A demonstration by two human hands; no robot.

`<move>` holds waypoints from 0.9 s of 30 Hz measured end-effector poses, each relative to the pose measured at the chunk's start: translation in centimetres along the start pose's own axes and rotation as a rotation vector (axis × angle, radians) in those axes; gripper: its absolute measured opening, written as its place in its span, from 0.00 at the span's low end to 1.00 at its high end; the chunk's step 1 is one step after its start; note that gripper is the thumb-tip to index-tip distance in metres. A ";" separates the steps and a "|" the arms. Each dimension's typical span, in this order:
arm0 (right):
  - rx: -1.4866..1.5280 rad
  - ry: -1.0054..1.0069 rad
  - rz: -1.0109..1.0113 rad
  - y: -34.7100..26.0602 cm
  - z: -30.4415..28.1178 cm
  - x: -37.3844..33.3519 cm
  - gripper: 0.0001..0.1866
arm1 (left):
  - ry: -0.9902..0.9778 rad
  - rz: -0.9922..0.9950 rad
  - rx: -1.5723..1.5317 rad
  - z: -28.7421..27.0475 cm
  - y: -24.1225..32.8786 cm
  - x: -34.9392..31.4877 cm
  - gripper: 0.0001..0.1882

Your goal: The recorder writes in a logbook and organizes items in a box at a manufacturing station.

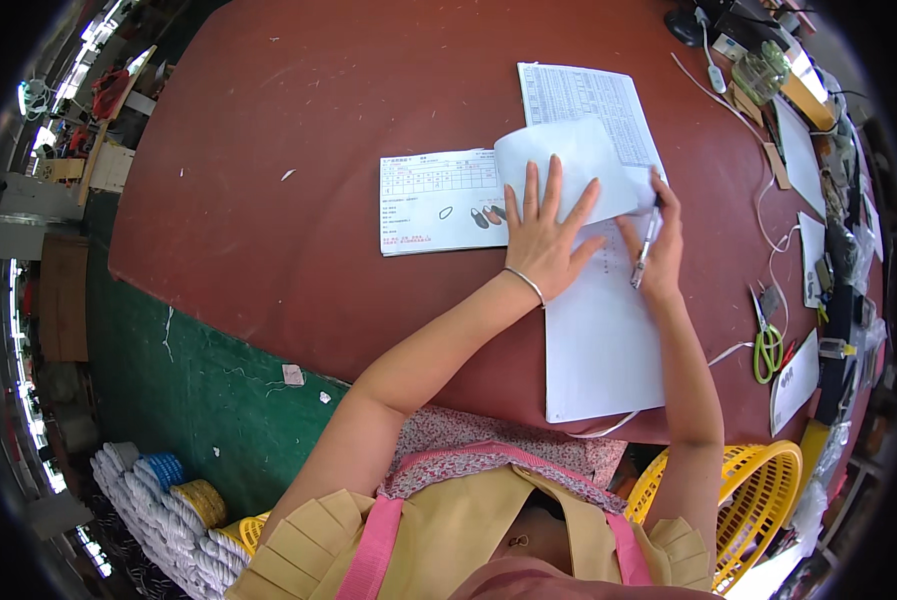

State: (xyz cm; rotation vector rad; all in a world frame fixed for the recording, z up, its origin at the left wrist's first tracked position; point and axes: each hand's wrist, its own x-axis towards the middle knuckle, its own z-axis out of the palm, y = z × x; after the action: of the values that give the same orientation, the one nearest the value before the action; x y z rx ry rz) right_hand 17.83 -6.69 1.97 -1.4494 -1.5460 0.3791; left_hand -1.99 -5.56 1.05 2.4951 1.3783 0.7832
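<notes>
- At the far left of the papers, a printed card (433,205) with a grid and small shoe pictures lies flat on the red counter (268,120). It looks stiffer than the loose leaf; I judge its free left edge the better place to lift it.
- My left hand (548,230) is spread, palm down, fingers fanned over a white leaf (588,150) beside and partly over the card.
- The leaf's left edge bows upward. I judge it light, limp and quick to crease; best held flat under the palm, or picked up by a corner between thumb and forefinger. Whether it is joined to the papers below, I cannot tell.
- Beneath, nearest me, a long white sheet (603,350) runs to the counter's near edge. It should slide easily if not pinned.
- Beyond the leaf, a sheet of printed tables (580,95) shows its upper part; its far corners are free for gripping.
- My right hand (658,240) is half curled around a pen (646,248), at the leaf's right side. Whether it also pinches the paper, I cannot tell. The slim pen may hamper a fine pinch.
- Farther right, green-handled scissors (766,350) lie apart from the papers.
</notes>
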 end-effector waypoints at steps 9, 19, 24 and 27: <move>0.253 0.122 0.307 1.8 -2.6 -2.9 0.28 | -0.068 0.051 0.270 3.1 1.2 3.1 0.34; 0.531 0.148 0.519 0.9 -4.6 0.6 0.15 | -0.121 0.101 0.012 3.5 2.8 4.5 0.31; 0.389 0.140 0.580 2.4 -3.6 2.1 0.18 | -0.050 0.041 -0.080 4.7 3.4 4.7 0.21; 0.600 0.198 0.586 3.5 -3.1 2.7 0.17 | -0.004 0.042 -0.156 5.0 2.9 4.5 0.16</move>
State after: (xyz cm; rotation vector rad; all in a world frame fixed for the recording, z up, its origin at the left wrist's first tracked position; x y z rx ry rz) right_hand 22.77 -4.49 2.02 -1.3685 -0.7249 0.9252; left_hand 4.73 -2.97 -0.34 2.4112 1.2175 0.8582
